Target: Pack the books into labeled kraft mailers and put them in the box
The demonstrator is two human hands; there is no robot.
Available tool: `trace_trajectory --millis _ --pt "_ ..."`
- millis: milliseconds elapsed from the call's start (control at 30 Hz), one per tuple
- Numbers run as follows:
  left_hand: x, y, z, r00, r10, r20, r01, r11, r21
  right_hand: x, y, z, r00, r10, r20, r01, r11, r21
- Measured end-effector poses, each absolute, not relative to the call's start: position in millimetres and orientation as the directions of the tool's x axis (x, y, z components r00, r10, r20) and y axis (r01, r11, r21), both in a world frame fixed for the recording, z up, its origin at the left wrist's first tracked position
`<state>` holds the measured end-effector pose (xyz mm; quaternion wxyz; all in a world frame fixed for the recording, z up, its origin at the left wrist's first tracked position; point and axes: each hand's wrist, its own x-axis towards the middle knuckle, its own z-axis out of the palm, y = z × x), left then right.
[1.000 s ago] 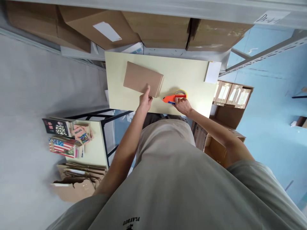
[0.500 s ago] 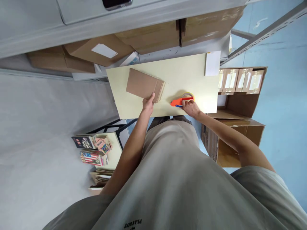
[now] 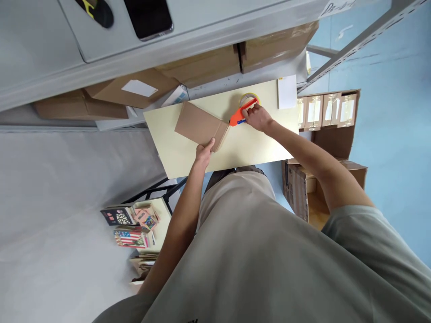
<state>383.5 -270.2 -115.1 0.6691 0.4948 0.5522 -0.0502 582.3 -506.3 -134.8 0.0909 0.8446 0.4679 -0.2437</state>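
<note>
Brown cardboard is making up the flat parcel (image 3: 198, 123), which is lying slantwise, mostly on the left half of the pale yellow tabletop (image 3: 259, 147). Toward the tabletop's near edge, the left hand (image 3: 204, 154) is pinching the parcel's near right corner, its thumb resting on the upper face while its other fingers are mostly hiding from view. Just right of the tabletop's middle, the right hand (image 3: 258, 117) is clasping an orange tape dispenser (image 3: 236, 118) by the handle. A yellow-rimmed roll (image 3: 249, 95) is sitting in the dispenser on the side toward the tabletop's far edge. The dispenser's dark nose is pointing left at the parcel's right edge; whether the two are touching, I cannot tell.

At the tabletop's far right corner, a flat white box (image 3: 287, 93) is lying. Beyond the far edge, large cardboard boxes (image 3: 198, 65) are standing on a grey rack (image 3: 218, 24), with a black phone (image 3: 148, 18) lying one level above them. Right of the tabletop, an open carton (image 3: 336, 143) is holding smaller boxes (image 3: 314, 112). Left of the tabletop and nearer the body, books (image 3: 129, 237) are lying in stacks on a second table (image 3: 163, 220).
</note>
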Motion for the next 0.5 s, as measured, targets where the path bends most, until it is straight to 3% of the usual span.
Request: trace_trajectory --millis 167,300,400,500 --pt "385 -244 -99 0.47 0.396 -0.788 0.675 0.414 0.611 590 -500 -128 0.323 0.761 -0.563 0.876 -0.466 -0.128" --pt "396 -208 -85 0.563 0.519 -0.644 0.679 0.153 0.718 558 -474 -122 0.218 0.771 -0.598 0.867 -0.434 -0.243" --pt "417 -186 -84 0.544 0.579 -0.607 0.8 -0.141 0.583 511 -438 -122 0.153 0.794 -0.588 0.859 -0.401 -0.317" --pt "443 -188 -91 0.572 0.59 -0.57 0.813 -0.312 0.492 457 -396 -119 0.109 0.828 -0.549 0.834 -0.377 -0.403"
